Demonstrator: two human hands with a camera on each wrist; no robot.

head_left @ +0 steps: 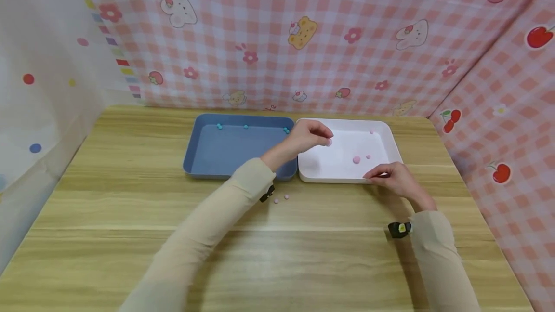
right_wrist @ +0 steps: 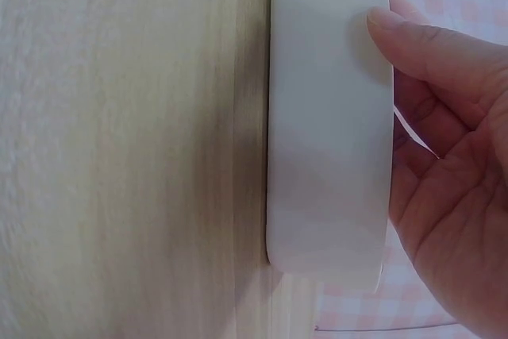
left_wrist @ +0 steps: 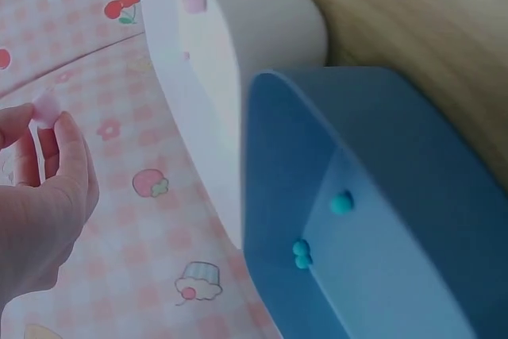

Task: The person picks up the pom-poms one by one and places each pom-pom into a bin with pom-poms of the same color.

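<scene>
Over the white tray [head_left: 331,178], my left hand [head_left: 304,136] pinches a small pink ball [head_left: 329,142] between thumb and fingertips. The left wrist view shows the same pink ball [left_wrist: 47,109] held up above the level of the tray rims. With my right hand [head_left: 398,181] I grip the white tray's front wall near its right corner. In the right wrist view the thumb [right_wrist: 421,44] lies on the outer side of that wall, and the other fingers go behind it. Inside the white tray lie a larger pink ball [head_left: 356,159] and smaller pink balls [head_left: 368,157].
A blue tray [head_left: 230,158] stands against the white tray's left side. Several teal balls [head_left: 219,127] lie along its back edge. Two pink balls [head_left: 276,201] sit on the wooden table [head_left: 277,259] in front. Behind the table hangs a pink checked cloth [head_left: 269,23].
</scene>
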